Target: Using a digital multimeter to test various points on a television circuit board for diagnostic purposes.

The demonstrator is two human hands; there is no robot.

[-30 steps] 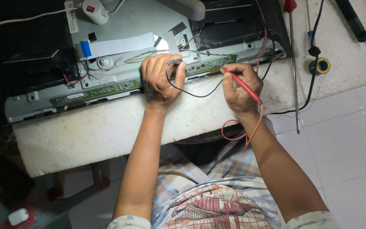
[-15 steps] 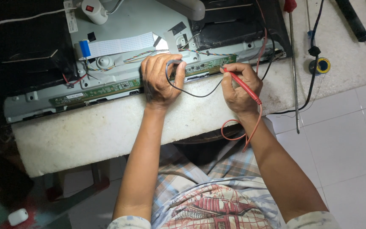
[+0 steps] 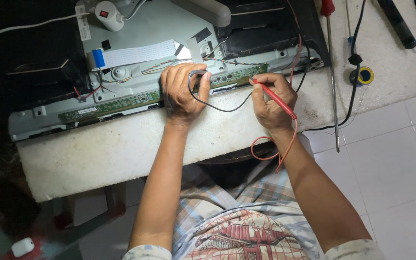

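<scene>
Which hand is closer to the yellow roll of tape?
Right. The right hand, holding the red probe, is nearer the yellow tape roll; the left hand is farther away, on the circuit strip.

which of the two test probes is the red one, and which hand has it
The red probe, in the right hand, tip on the green board strip. The left hand holds the black-wired probe.

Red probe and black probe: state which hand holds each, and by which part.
Right hand holds the red probe mid-shaft, pen-style; left hand pinches the black probe near its tip.
</scene>
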